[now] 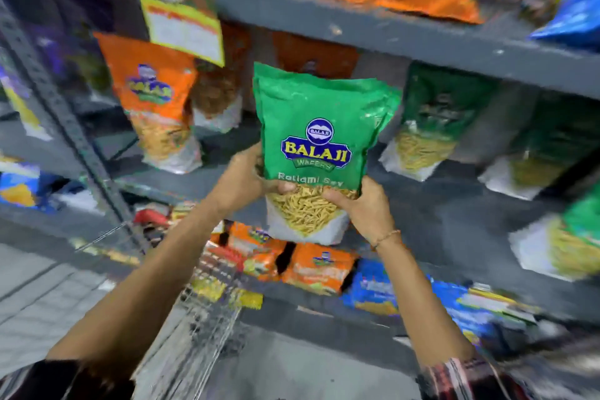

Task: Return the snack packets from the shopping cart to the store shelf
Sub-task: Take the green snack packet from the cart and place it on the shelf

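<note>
held: both hands, left (242, 177) and right (365, 204), grip green packet (319, 140) | place: before shelf (422, 185), unplaced | left: cart (207, 273) packets remain

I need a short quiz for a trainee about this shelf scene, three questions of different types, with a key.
1. True or false: both hands hold the green packet.
2. Which packets on the shelf match the held one? A) orange packet at its left B) green packets at its right C) blue packets below
3. Fill in: the wire ___ stands below the left arm.

Key:
1. True: left hand and right hand each have a grip on its lower part.
2. B
3. cart
</note>
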